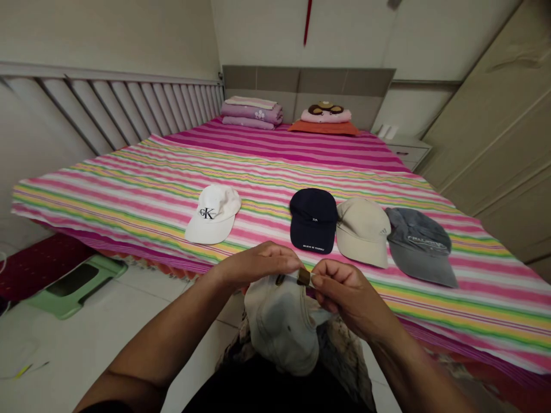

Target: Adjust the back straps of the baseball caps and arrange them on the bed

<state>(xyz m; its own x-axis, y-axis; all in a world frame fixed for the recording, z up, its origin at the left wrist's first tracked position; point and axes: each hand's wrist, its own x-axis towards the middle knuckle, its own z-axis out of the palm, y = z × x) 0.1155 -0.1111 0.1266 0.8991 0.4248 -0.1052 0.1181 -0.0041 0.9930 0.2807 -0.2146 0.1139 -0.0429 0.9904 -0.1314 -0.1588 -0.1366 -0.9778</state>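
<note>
In front of my body hangs a pale, washed-out baseball cap (282, 327), its back strap (303, 277) with a brass-coloured buckle facing up. My left hand (262, 265) pinches the strap on the left of the buckle. On the other side, my right hand (342, 287) grips the strap end between thumb and fingers. Beyond my hands, on the bed, lie a white CK cap (217, 215), a navy cap (313, 218), a beige cap (361, 229) and a grey cap (419, 244). The navy, beige and grey ones sit side by side; the white one lies apart to the left.
A striped sheet covers the bed (142, 189). Folded purple bedding (252, 113) and a pink and orange stack (325, 120) rest by the headboard (275, 86). A green stool (75, 287) stands on the floor at left; a white nightstand (408, 154) is at far right.
</note>
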